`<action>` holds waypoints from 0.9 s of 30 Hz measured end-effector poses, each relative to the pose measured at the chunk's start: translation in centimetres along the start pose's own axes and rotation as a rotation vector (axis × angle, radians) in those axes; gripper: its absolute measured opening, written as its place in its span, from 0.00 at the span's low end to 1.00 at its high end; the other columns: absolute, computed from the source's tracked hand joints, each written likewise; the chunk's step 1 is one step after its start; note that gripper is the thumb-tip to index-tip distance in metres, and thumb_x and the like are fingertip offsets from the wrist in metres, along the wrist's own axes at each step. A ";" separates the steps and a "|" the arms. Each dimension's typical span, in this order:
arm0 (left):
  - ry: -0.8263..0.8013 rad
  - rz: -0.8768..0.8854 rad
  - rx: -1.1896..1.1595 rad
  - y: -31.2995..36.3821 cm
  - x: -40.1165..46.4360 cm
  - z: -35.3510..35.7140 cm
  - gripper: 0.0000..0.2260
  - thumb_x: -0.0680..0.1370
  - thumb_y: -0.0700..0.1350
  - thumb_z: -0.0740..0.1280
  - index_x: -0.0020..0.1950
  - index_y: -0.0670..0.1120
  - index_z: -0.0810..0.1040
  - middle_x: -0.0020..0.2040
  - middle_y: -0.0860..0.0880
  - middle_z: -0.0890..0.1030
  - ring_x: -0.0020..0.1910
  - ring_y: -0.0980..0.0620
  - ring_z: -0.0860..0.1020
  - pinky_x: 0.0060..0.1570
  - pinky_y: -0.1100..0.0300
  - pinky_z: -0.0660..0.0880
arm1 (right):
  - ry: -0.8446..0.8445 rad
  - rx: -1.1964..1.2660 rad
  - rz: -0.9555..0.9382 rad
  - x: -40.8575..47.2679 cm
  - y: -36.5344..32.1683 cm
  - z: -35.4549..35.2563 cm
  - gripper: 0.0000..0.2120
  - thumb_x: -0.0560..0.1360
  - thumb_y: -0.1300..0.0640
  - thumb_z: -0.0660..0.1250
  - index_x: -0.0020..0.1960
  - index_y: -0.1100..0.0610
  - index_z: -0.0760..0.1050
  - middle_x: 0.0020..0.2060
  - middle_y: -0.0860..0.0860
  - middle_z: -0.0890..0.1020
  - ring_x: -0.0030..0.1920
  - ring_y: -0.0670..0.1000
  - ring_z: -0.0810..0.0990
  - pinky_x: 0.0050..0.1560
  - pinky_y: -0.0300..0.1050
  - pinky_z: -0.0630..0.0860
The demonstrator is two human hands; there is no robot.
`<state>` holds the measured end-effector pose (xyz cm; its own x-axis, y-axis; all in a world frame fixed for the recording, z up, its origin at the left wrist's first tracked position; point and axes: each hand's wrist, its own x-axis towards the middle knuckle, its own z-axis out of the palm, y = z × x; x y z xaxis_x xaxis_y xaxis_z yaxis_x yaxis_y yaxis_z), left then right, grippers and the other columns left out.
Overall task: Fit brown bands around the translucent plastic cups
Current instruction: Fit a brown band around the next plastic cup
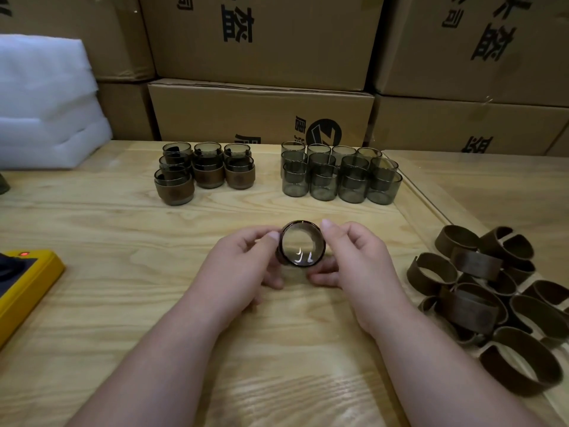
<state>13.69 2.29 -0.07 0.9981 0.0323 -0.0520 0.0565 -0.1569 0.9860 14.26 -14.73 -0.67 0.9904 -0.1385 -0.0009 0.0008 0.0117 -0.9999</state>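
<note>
We hold one translucent cup point(302, 245) on its side between both hands above the middle of the wooden table point(92, 217), its bottom toward us, probably so the brown band point(320, 241) around it can be seated evenly. The left hand point(246, 266) and right hand point(354, 257) pinch it with thumbs and curled fingers. Banded cups point(204, 172) wait far left, bare cups point(340, 174) far right, loose bands point(492, 291) at the right. The cardboard boxes point(261, 112) carry Chinese print that we cannot read surely.

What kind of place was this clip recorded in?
Probably a small packing or assembly workshop. Printed cardboard cartons are stacked behind the wooden table, which holds batches of bare cups and a heap of brown bands.
</note>
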 end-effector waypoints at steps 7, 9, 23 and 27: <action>-0.017 0.209 -0.038 -0.2 0.0 0.3 0.18 0.82 0.41 0.69 0.55 0.67 0.80 0.51 0.61 0.83 0.44 0.50 0.85 0.27 0.58 0.78 | 0.009 -0.013 -0.171 0.2 0.9 0.0 0.15 0.69 0.49 0.79 0.50 0.49 0.77 0.51 0.46 0.84 0.47 0.44 0.87 0.50 0.49 0.84; -0.014 0.227 -0.053 -0.5 0.3 0.3 0.20 0.81 0.39 0.69 0.55 0.68 0.80 0.53 0.64 0.83 0.46 0.51 0.85 0.29 0.58 0.79 | -0.039 -0.017 -0.193 0.4 1.1 0.1 0.17 0.73 0.59 0.78 0.56 0.48 0.75 0.55 0.44 0.82 0.49 0.40 0.86 0.47 0.36 0.81; 0.415 0.279 0.012 -1.8 2.2 0.7 0.13 0.81 0.42 0.67 0.53 0.62 0.75 0.52 0.63 0.81 0.51 0.70 0.79 0.52 0.69 0.74 | -0.091 -0.717 -0.352 3.7 1.7 4.3 0.36 0.70 0.46 0.75 0.72 0.34 0.62 0.67 0.37 0.78 0.67 0.45 0.77 0.67 0.47 0.75; 0.585 0.241 -0.191 -1.7 2.8 -0.2 0.08 0.82 0.44 0.67 0.49 0.57 0.79 0.47 0.59 0.83 0.47 0.65 0.81 0.42 0.77 0.72 | -0.124 -0.784 -0.355 6.3 1.5 6.8 0.39 0.71 0.44 0.74 0.77 0.39 0.61 0.72 0.40 0.75 0.72 0.49 0.73 0.72 0.51 0.72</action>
<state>16.36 2.87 -1.88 0.8016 0.5577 0.2152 -0.2259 -0.0508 0.9728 21.47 -8.87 -2.05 0.9575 0.1050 0.2685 0.2623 -0.7035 -0.6605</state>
